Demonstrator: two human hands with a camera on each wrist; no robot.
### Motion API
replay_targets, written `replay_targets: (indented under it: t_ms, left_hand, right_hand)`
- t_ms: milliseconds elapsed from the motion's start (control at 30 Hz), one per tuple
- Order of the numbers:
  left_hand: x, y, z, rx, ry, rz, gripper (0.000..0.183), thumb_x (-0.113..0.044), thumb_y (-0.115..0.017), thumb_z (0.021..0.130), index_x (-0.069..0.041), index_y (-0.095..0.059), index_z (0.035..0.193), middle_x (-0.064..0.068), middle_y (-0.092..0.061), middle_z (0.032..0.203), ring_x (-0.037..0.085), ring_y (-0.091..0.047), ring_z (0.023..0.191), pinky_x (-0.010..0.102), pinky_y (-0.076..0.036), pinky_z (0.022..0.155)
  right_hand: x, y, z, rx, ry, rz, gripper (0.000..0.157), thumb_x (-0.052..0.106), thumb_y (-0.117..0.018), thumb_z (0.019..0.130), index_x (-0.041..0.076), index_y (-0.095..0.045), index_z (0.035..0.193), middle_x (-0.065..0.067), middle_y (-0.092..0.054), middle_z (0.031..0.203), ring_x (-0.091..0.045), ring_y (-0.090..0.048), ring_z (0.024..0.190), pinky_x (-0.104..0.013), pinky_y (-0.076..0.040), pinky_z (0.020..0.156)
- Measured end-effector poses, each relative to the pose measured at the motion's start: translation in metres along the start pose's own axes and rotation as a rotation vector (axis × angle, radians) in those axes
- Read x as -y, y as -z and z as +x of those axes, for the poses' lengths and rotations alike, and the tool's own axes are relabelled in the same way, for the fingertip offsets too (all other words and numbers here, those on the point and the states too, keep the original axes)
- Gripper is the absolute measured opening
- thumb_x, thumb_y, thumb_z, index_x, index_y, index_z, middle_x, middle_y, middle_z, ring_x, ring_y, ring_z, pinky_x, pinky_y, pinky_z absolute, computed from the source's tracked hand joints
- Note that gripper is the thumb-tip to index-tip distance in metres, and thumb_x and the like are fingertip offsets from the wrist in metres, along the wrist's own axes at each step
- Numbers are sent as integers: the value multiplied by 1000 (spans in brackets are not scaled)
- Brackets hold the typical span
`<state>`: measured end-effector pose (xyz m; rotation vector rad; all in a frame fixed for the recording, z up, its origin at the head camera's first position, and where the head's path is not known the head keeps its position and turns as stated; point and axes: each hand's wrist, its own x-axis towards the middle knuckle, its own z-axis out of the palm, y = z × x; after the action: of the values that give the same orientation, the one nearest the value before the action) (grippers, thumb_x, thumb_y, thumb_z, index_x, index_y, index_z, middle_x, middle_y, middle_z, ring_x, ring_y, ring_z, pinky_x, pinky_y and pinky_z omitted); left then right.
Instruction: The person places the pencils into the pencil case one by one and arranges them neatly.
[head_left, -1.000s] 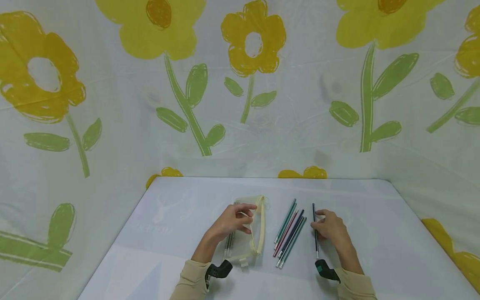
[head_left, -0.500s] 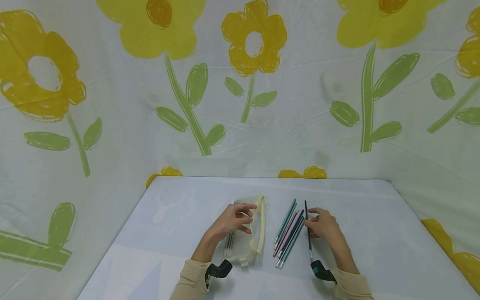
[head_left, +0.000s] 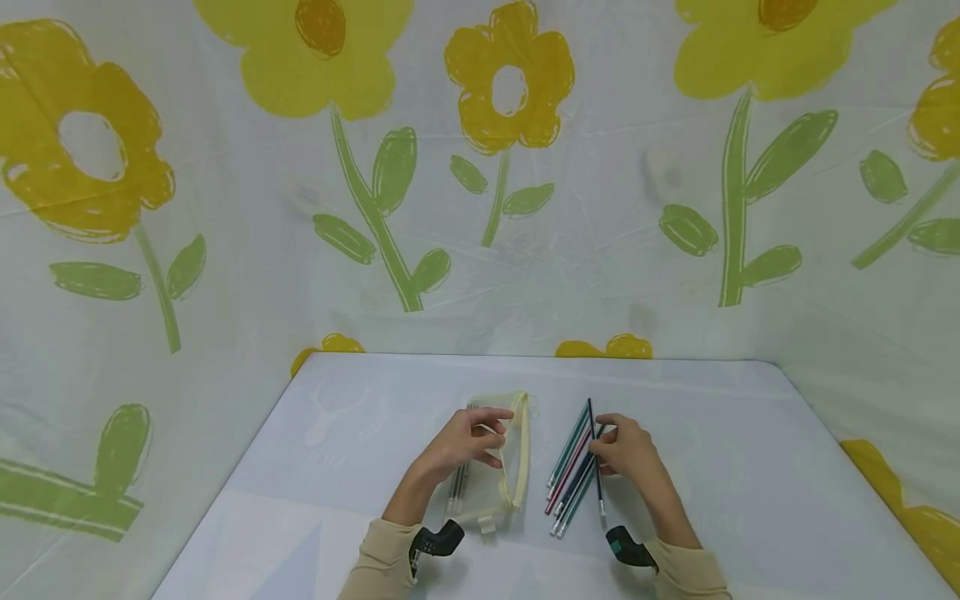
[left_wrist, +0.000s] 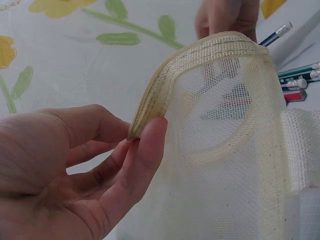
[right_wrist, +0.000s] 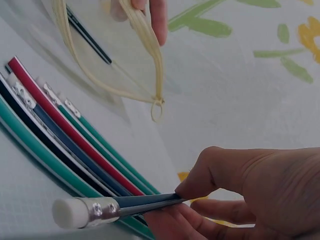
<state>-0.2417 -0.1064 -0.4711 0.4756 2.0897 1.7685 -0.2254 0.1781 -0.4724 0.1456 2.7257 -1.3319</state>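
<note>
My left hand (left_wrist: pixel 95 160) pinches the zippered edge of a cream mesh pencil pouch (left_wrist: pixel 225 185), holding its mouth apart. Inside the pouch, dark pencils (right_wrist: pixel 89 34) lie along the far side. My right hand (head_left: pixel 626 448) pinches a dark blue pencil (right_wrist: pixel 145 201) between thumb and fingers, its white eraser end toward the wrist. In the head view this pencil overlaps the right side of a loose group of pencils (head_left: pixel 570 467) in green, red and dark blue. The group lies on the table between the pouch and my right hand.
A white table (head_left: pixel 750 483) carries everything. Behind it hangs a pale cloth (head_left: pixel 600 275) printed with yellow flowers and green leaves. A small loop (right_wrist: pixel 157 111) hangs from the zipper's end, and a white fabric tab (left_wrist: pixel 302 150) sticks out from the pouch.
My right hand has moved left with the dark blue pencil, from beside the loose pencils to over their right edge. My left hand and the pouch stay in place.
</note>
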Motion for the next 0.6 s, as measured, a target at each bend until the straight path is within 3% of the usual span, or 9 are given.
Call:
replay_targets:
  t_ms: [400, 600]
  left_hand:
    - [-1, 0, -1, -2, -2, -10, 45, -4, -60, 93, 1, -54, 137, 15, -56, 108, 30, -61, 89, 40, -66, 70]
    - [0, 0, -1, -8, 3, -15, 44, -5, -60, 93, 1, -55, 137, 15, -56, 107, 27, -62, 87, 40, -66, 70]
  right_hand:
    - [20, -21, -5, 26, 25, -17, 52, 8, -67, 84, -2, -54, 134, -12, -62, 87, -15, -60, 63, -26, -61, 54]
    - [31, -34, -6, 28, 48, 13, 50, 6, -66, 82, -1, -57, 131, -10, -66, 86, -13, -61, 60, -26, -60, 52]
